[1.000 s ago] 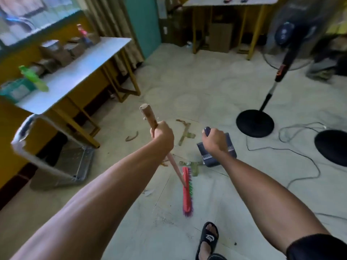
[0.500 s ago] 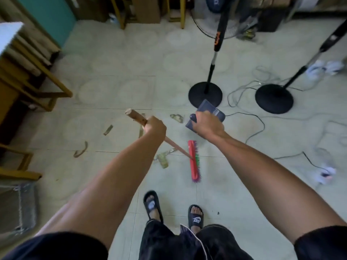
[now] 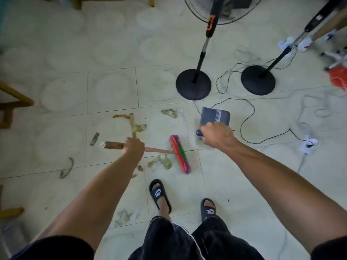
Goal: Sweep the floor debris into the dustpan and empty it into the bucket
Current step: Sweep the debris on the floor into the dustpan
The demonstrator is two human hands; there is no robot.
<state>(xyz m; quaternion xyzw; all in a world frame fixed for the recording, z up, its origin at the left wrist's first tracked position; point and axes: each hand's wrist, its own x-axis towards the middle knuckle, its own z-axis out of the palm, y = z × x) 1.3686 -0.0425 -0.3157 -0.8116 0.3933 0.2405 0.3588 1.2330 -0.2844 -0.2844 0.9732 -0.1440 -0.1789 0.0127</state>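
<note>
My left hand (image 3: 133,148) grips the wooden handle of a broom (image 3: 112,145) whose red head with pink and green bristles (image 3: 179,154) rests on the pale tiled floor. My right hand (image 3: 216,135) holds the handle of a dark blue dustpan (image 3: 215,116), which hangs just above the floor to the right of the broom head. Debris lies around: greenish peel scraps (image 3: 136,125) beyond my left hand, a scrap (image 3: 169,113) left of the dustpan, clear bits (image 3: 165,161) beside the bristles, a curved strip (image 3: 67,168) at the left. No bucket is in view.
Two black fan stands (image 3: 193,84) (image 3: 258,79) rise just beyond the dustpan, with black and white cables (image 3: 244,117) looping on the floor to a power strip (image 3: 308,144). My sandalled feet (image 3: 160,196) stand below the broom. Wooden table legs (image 3: 11,104) sit at the left edge.
The view has tipped further down toward the floor. The broom head has swung a little right and nearer my feet, and the dustpan now hangs lower, in front of the left fan base.
</note>
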